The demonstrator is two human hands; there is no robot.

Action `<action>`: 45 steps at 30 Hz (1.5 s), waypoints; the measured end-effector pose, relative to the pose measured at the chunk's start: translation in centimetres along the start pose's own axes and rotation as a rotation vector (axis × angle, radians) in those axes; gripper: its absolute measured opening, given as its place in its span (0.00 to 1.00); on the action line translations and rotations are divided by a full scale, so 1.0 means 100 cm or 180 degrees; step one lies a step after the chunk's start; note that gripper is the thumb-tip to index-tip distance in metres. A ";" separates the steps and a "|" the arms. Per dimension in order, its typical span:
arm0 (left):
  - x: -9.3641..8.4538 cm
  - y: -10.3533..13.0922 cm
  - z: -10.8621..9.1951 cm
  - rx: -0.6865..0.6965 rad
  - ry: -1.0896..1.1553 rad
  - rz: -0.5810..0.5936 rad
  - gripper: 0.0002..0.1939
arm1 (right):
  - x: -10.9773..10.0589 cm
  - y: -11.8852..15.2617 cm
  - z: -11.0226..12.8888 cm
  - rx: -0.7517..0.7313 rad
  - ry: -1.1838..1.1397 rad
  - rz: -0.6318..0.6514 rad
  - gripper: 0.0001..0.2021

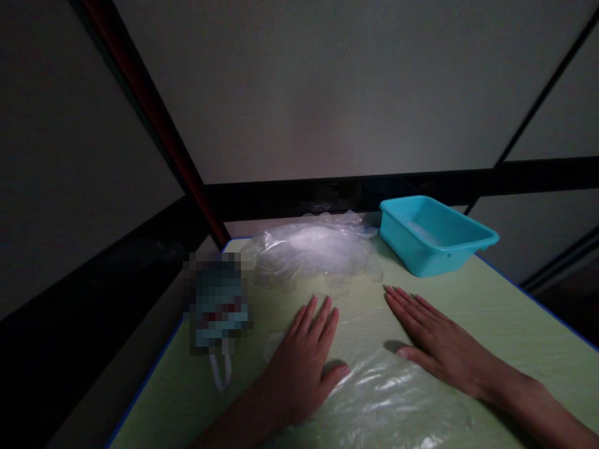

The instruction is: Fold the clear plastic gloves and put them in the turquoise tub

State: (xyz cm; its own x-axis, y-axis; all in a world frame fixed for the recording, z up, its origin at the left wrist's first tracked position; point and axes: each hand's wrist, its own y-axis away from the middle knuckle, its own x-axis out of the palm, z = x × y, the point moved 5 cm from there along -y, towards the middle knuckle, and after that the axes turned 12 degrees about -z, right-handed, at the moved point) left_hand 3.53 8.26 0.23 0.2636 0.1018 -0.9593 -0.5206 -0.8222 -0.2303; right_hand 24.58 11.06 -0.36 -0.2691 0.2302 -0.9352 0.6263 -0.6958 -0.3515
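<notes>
My left hand lies palm down with its fingers stretched out on a thin, clear plastic sheet. This sheet is spread on the table in front of me, wrinkled and shiny towards the near edge. To its right, my right hand is also flat, its fingers straight and its thumb apart, by the sheet's right side. Neither hand grips anything. Beyond my fingertips rests a loose pile of clear plastic, with rounded, finger-like ends that look like disposable gloves.
A turquoise plastic basin stands at the table's back right corner. On the left lies a blurred-out bluish item with a white strap. The pale green table has a blue edge and stands close to panelled walls at the back and left.
</notes>
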 end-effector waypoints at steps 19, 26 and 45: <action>-0.006 -0.003 0.006 -0.0193 0.0378 -0.0215 0.30 | 0.002 -0.027 0.055 -0.0460 -0.0863 0.0249 0.37; -0.008 -0.011 0.029 -0.0714 0.0385 -0.0617 0.20 | -0.016 -0.033 0.066 -0.0657 -0.1060 0.0346 0.31; -0.014 -0.021 0.042 -0.1053 0.1462 -0.1519 0.16 | -0.021 -0.032 0.073 -0.0685 -0.1414 0.0323 0.20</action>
State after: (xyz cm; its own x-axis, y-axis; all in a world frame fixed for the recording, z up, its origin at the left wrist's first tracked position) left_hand 0.87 12.22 1.42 0.7511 0.3054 -0.5854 -0.0114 -0.8804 -0.4741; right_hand 17.82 7.83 3.03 -0.4552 -0.1756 -0.8729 0.7895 -0.5329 -0.3045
